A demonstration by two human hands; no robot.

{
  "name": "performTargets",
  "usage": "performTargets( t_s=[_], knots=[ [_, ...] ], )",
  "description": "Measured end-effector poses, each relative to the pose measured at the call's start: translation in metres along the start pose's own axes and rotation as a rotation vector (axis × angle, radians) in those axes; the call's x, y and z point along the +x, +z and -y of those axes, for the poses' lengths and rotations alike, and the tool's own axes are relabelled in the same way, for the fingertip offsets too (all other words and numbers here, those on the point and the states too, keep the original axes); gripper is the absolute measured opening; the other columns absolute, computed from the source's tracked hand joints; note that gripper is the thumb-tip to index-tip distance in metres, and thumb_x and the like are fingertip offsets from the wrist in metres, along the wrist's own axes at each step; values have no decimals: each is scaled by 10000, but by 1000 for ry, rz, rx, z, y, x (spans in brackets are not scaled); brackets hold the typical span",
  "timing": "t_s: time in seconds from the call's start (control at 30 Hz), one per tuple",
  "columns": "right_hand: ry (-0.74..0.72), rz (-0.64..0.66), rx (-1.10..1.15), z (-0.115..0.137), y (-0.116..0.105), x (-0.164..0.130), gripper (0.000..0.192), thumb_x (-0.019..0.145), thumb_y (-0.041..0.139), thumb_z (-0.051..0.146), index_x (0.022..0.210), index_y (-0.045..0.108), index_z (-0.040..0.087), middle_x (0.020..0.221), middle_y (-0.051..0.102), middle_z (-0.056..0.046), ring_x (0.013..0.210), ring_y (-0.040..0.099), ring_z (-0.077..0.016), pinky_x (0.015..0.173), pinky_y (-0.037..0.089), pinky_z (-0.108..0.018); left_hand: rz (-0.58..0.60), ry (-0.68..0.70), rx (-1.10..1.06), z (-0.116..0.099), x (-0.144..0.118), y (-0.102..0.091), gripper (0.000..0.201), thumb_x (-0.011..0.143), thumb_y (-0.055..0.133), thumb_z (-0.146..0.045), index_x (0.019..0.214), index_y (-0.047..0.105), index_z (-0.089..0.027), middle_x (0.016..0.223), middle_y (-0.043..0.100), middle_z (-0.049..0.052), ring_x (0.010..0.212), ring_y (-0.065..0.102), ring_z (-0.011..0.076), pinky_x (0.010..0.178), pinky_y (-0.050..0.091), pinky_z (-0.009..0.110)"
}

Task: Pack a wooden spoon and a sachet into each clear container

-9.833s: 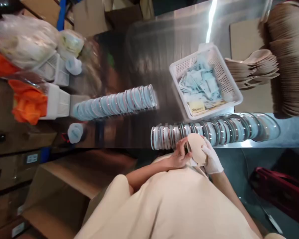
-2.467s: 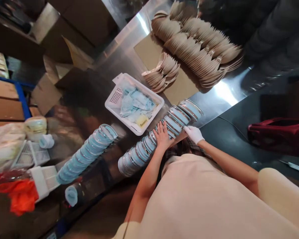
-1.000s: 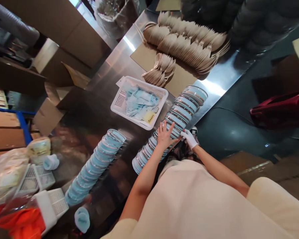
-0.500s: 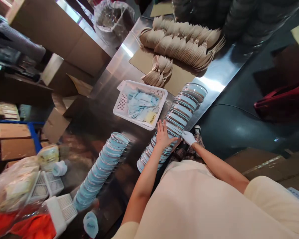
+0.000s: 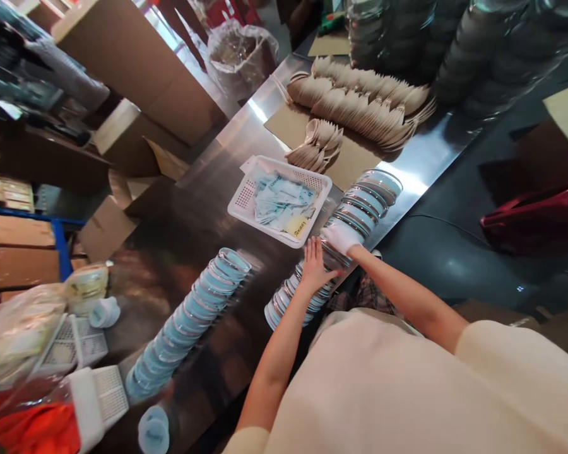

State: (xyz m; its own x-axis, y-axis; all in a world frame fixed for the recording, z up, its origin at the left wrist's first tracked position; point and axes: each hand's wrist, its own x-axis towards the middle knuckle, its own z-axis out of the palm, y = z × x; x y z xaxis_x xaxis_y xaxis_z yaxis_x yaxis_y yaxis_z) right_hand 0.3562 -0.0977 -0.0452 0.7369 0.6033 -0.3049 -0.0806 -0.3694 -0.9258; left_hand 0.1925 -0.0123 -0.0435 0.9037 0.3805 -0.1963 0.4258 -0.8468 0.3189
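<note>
A slanting row of round, shallow lids point(image 5: 284, 301) with pale faces and shiny rims stands on edge along the near side of the metal table. Bare, with fingers stretched and thumb apart, my left hand point(image 5: 315, 270) rests on the row's middle. Just beyond it my right hand point(image 5: 343, 236), in a white glove, reaches over the row with its fingers curved around some lids; the fingertips are blurred. Touching distance from both hands is a white perforated basket point(image 5: 240, 200) holding small blue-and-white packets point(image 5: 284, 200) and a yellow one.
Tan disposable spoons point(image 5: 355, 104) lie in rows on cardboard at the far end. A long stack of pale blue cups point(image 5: 189, 321) lies to the left, with a loose cup point(image 5: 153, 430) nearer. Open boxes point(image 5: 108, 227) stand left; dark stacked containers point(image 5: 473, 50) rise beyond the table.
My right hand has moved from the row's near edge up and left across its top, closer to the basket. My left hand stays on the row. The view has shifted slightly.
</note>
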Motion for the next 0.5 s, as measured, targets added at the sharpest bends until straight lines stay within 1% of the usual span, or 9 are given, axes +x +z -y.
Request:
performTargets(
  t_s=[0.03, 0.1, 0.13, 0.2, 0.27, 0.33, 0.4, 0.5],
  knots=[
    [28, -65, -17, -13, -6, -16, 213, 983, 611, 249, 911, 789, 156, 875, 788, -87, 851, 734, -161, 655, 501, -175, -12, -14, 22, 4, -9, -1, 1295, 787, 749, -730, 1711, 96, -101, 1776, 122, 249, 1659, 103, 409, 1318, 201, 611],
    [158, -161, -7, -45, -13, -51, 250, 1011, 505, 226, 1012, 752, 187, 850, 776, -55, 732, 706, -153, 619, 486, -186, 1, -85, 62, 10, -27, -1, 1269, 763, 757, -762, 1712, 171, -159, 1777, 162, 218, 1648, 139, 432, 1300, 217, 649],
    [236, -166, 22, -62, -12, -68, 268, 1012, 467, 227, 1062, 728, 189, 813, 762, -39, 642, 670, -145, 587, 478, -196, 16, -124, 73, 12, -34, 0, 1260, 754, 760, -773, 1711, 198, -176, 1774, 186, 209, 1639, 180, 437, 1290, 242, 650],
    [348, -91, 88, -89, -1, -90, 246, 985, 488, 254, 1101, 692, 178, 713, 720, -4, 495, 570, -128, 518, 452, -209, 34, -168, 75, 14, -41, 1, 1244, 758, 753, -782, 1711, 220, -185, 1766, 227, 198, 1617, 257, 428, 1277, 295, 620],
    [361, 13, 128, -103, 14, -95, 209, 941, 572, 291, 1073, 678, 169, 651, 691, 14, 451, 525, -120, 482, 435, -210, 28, -177, 78, 13, -41, 2, 1221, 781, 728, -789, 1712, 223, -181, 1760, 253, 189, 1602, 298, 414, 1272, 322, 591],
    [350, 51, 149, -108, 24, -89, 175, 907, 627, 318, 996, 668, 173, 618, 676, 16, 442, 515, -113, 463, 420, -206, 18, -174, 94, 13, -38, 3, 1220, 792, 698, -813, 1712, 221, -169, 1754, 268, 192, 1595, 310, 414, 1266, 332, 590],
    [346, 78, 158, -108, 28, -82, 151, 888, 652, 330, 891, 648, 180, 589, 662, 7, 415, 489, -105, 438, 396, -208, 7, -169, 114, 12, -35, 3, 1234, 800, 666, -839, 1713, 208, -147, 1744, 286, 207, 1587, 324, 413, 1260, 343, 586],
    [332, 114, 134, -108, 29, -82, 234, 898, 641, 371, 752, 606, 191, 548, 646, -15, 386, 456, -107, 406, 370, -221, -14, -161, 143, 12, -34, 4, 1214, 822, 624, -856, 1711, 217, -137, 1723, 322, 232, 1575, 347, 414, 1247, 360, 582]
  ],
)
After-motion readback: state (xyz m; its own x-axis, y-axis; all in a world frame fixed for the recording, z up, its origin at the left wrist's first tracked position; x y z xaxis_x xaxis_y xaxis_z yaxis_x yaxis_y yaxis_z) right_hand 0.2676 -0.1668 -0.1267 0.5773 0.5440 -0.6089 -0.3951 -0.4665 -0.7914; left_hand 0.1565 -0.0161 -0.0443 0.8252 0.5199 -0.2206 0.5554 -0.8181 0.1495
